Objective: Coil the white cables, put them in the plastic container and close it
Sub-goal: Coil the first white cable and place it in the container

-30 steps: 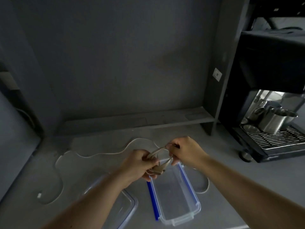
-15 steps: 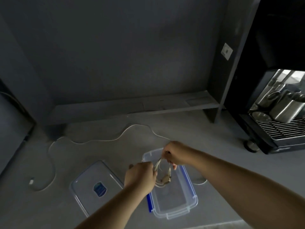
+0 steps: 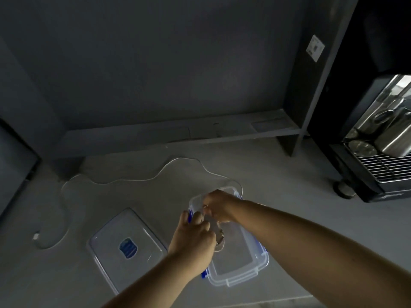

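Nearest the camera, both forearms reach in from 5 and 6 o'clock and meet over the clear plastic container, which stands open on the grey counter with blue latches along its long sides. The left hand is closed around a small coiled white cable, whose loops hang just inside the container's mouth. The right hand, at 1 o'clock from the left one, pinches the top of the same coil with fingertips pressed together. Half a second ago the coil was held slightly higher above the box, with the hands farther apart; now they have drawn close and sunk toward the container, and the coil dips below the rim line, though whether it touches the bottom cannot be told.

At 9 o'clock from the container, just beside it, the lid lies flat with a blue label at its centre, in the same spot as before.

Farther out, a second white cable lies uncoiled across the counter, running from behind the container at 12 o'clock in a wavy line to 10 o'clock, then curling down to a plug end at 9 o'clock. Its course matches the earlier frame.

At the far right, around 3 o'clock, a coffee machine stands with metal jugs on its grille; the view has swung a little, so less of it shows.
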